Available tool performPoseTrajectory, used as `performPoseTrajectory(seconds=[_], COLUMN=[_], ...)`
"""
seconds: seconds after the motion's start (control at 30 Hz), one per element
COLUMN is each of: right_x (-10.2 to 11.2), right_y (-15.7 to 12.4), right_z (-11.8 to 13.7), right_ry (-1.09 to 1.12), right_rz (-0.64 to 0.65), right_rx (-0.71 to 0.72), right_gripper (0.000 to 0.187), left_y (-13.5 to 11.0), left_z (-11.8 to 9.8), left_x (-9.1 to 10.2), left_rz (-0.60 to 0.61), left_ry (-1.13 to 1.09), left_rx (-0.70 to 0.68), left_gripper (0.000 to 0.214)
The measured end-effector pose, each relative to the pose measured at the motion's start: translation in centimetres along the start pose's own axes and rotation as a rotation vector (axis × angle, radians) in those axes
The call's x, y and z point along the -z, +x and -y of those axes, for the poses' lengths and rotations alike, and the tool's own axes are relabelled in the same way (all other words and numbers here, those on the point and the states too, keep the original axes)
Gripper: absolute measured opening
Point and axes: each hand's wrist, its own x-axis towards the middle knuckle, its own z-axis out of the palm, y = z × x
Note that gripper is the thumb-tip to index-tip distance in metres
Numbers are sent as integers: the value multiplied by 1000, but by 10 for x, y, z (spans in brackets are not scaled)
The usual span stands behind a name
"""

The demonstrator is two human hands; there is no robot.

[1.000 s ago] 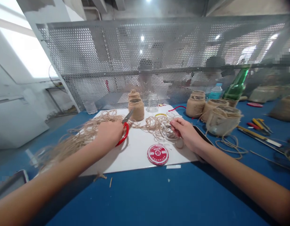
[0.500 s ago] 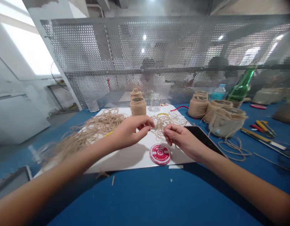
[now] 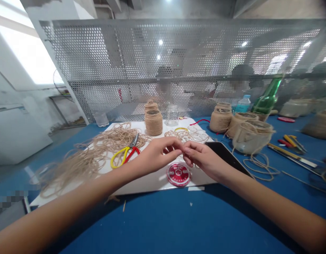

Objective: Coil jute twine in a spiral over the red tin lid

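Note:
My left hand (image 3: 157, 155) and my right hand (image 3: 201, 158) meet fingertip to fingertip above the white board (image 3: 149, 180), both pinched on a thin piece of jute twine I can barely make out. Just below them lies a round red lid (image 3: 178, 174). Yellow and red scissors (image 3: 124, 153) rest on the board left of my left hand, on a tangle of loose twine (image 3: 99, 150). A smaller twine heap (image 3: 185, 134) lies behind my hands.
A twine-wrapped jar (image 3: 153, 122) and a clear glass jar (image 3: 172, 115) stand at the board's back. Several wrapped jars (image 3: 233, 123), a green bottle (image 3: 267, 97) and tools (image 3: 292, 144) sit right. A dark tablet (image 3: 226, 155) lies by my right wrist. A perforated metal screen (image 3: 179, 63) stands behind, with people beyond.
My left hand let go of the scissors, which now lie on the board, and moved right to meet my right hand. Both hands drew together over the red lid.

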Motion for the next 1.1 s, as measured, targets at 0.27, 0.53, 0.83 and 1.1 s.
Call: performPoseTrajectory(seconds=[0.27, 0.53, 0.83, 1.1], right_x=[-7, -11, -15, -9], right_y=[-3, -4, -5, -6], right_z=[-3, -2, -1, 8], right_ry=[37, -16, -203, -456], right_rz=[-92, -153, -230, -289], right_rx=[-34, -8, 65, 177], right_gripper=[26, 25, 20, 8], left_y=[0, 1, -1, 0], left_z=[10, 13, 17, 17], left_x=[-5, -8, -11, -13], left_rz=[13, 3, -39, -68], left_ry=[-4, 63, -77, -290], left_rx=[23, 68, 144, 237], left_gripper=[10, 12, 9, 10])
